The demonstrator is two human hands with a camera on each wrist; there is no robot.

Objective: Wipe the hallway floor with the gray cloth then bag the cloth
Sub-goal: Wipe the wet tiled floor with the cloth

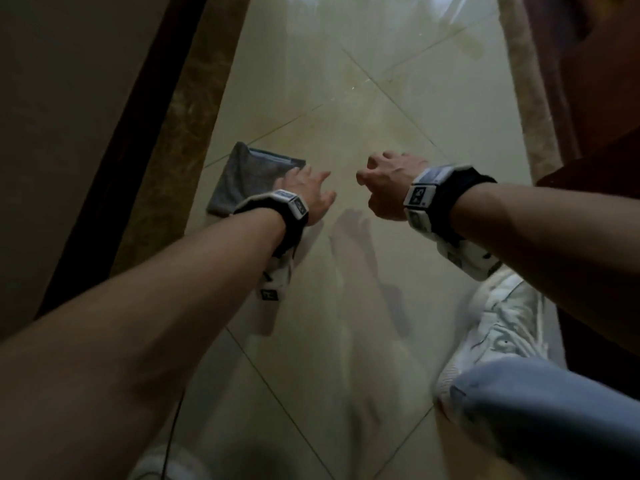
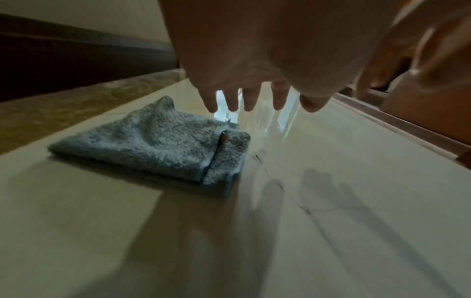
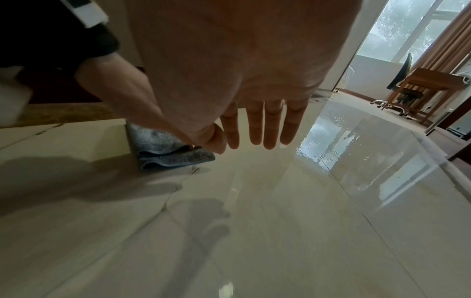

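The folded gray cloth [image 1: 249,181] lies flat on the cream floor tiles [image 1: 346,306], close to the left border strip. My left hand [image 1: 311,190] hovers over the cloth's right edge with fingers spread and holds nothing. In the left wrist view the fingertips [image 2: 248,105] hang just beyond the cloth [image 2: 153,145], apart from it. My right hand [image 1: 377,181] is off to the right of the cloth, relaxed and empty. Its fingers [image 3: 262,129] point down above the floor, beside the cloth [image 3: 163,149]. What looks like a clear plastic bag [image 3: 382,161] lies farther along the floor [image 1: 398,46].
A dark baseboard [image 1: 114,150] and a brown marble strip [image 1: 166,168] run along the left. Dark red wood [image 1: 595,98] stands on the right. My white shoe [image 1: 502,323] and jeans knee [image 1: 536,410] are near right. A desk and chair [image 3: 418,88] stand beyond the hallway.
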